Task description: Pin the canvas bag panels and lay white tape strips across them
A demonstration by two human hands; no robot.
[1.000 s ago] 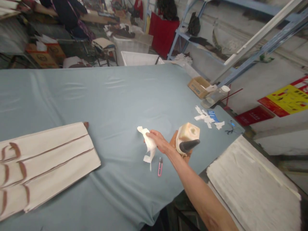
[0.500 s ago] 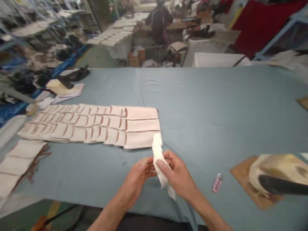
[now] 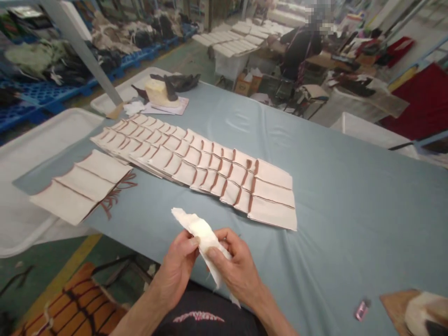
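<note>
A crumpled strip of white cloth or tissue is held in front of me, just over the near edge of the table. My left hand pinches its left side between thumb and fingers. On the other side my right hand grips it with the thumb on top, and a loose end hangs below. Beyond my hands lie overlapping rows of cream fabric pieces with brown edges. To the left rests another stack of cream pieces, brown strings trailing from its side.
A blue-grey cloth covers the table. At the far left stands a yellowish iron with a dark handle. A small pink-labelled item and a brown board lie at the right. White bins adjoin the left edge. A person sits beyond.
My view has swung left. Both hands and the white strip have come closer to my body, away from the fabric rows. My left hand now pinches the strip.
</note>
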